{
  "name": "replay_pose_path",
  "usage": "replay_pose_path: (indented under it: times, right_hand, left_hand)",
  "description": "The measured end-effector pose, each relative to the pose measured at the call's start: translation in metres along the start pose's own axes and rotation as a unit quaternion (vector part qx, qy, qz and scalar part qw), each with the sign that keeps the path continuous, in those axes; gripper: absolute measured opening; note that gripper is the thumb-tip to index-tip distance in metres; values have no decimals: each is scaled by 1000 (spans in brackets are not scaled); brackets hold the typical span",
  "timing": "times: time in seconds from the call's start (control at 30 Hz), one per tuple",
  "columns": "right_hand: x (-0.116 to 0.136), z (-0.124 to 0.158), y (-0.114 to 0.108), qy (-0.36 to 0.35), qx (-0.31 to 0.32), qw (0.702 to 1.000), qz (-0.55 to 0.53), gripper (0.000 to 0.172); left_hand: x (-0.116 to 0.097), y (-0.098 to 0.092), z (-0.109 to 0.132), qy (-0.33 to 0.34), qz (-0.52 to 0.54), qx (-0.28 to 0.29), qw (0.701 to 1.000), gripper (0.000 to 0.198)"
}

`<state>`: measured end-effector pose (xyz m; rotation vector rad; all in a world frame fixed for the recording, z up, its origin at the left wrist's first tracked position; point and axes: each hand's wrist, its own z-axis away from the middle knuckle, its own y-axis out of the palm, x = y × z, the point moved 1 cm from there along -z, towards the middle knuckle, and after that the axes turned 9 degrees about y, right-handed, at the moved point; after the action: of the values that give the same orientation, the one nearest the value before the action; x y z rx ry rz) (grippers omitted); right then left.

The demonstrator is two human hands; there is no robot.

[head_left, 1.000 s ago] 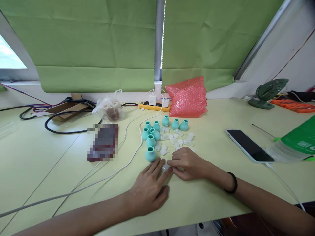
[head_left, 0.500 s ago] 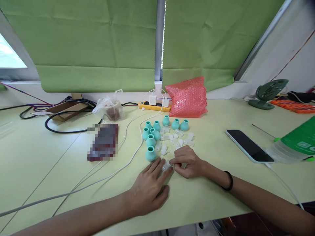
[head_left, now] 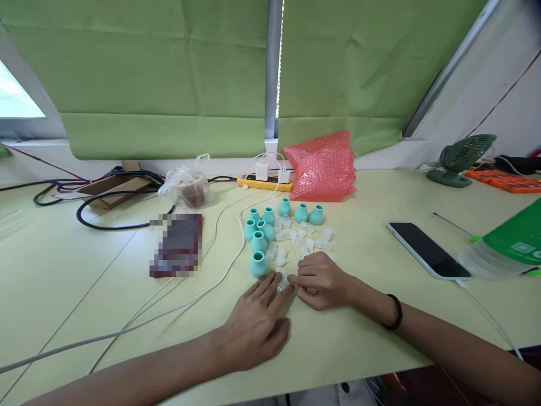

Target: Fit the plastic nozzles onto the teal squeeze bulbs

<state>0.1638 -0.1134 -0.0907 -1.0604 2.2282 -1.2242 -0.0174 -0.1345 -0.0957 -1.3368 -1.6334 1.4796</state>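
A small clear plastic piece point(head_left: 283, 283) lies on the table between my two hands. My left hand point(head_left: 258, 321) rests on the table with its fingers stretched out, the index fingertip against that piece. From the other side, the index fingertip of my right hand point(head_left: 323, 282) touches the piece. The other fingers of that hand are curled in, and whatever they may hold is hidden. Just beyond my left fingertips stands a turquoise vase-shaped piece point(head_left: 258, 266), with several more like it behind. More clear plastic pieces point(head_left: 301, 246) lie scattered beyond my right hand.
A white cable point(head_left: 198, 296) crosses the table on the left, near a pixelated dark red item point(head_left: 177, 246). To the right lie a phone point(head_left: 426, 251) and a green-labelled bottle point(head_left: 507, 242). Pink bubble wrap point(head_left: 323, 169) and a power strip point(head_left: 264, 183) are at the back.
My right hand has shifted very slightly, its fingertips staying at the clear plastic piece. My left hand has hardly moved, and the other pieces lie as before.
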Motion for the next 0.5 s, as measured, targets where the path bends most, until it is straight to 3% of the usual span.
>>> replay_pose_path:
  times: [0.13,0.3,0.43,0.5]
  right_hand:
    - [0,0,0,26,12,999,-36,14]
    - [-1,-4,-5,97,17,982,-163,18]
    - [1,-10,-14,126,75,967,-209,36]
    - [3,-12,-16,123,107,963,-213,37]
  left_hand:
    - [0,-1,-1,1,0,2,1000,49]
    - [0,-6,-2,-11,18,-25,999,39]
    - [0,-5,-1,12,32,-66,997,24]
    - [0,-2,-1,28,10,-66,997,20]
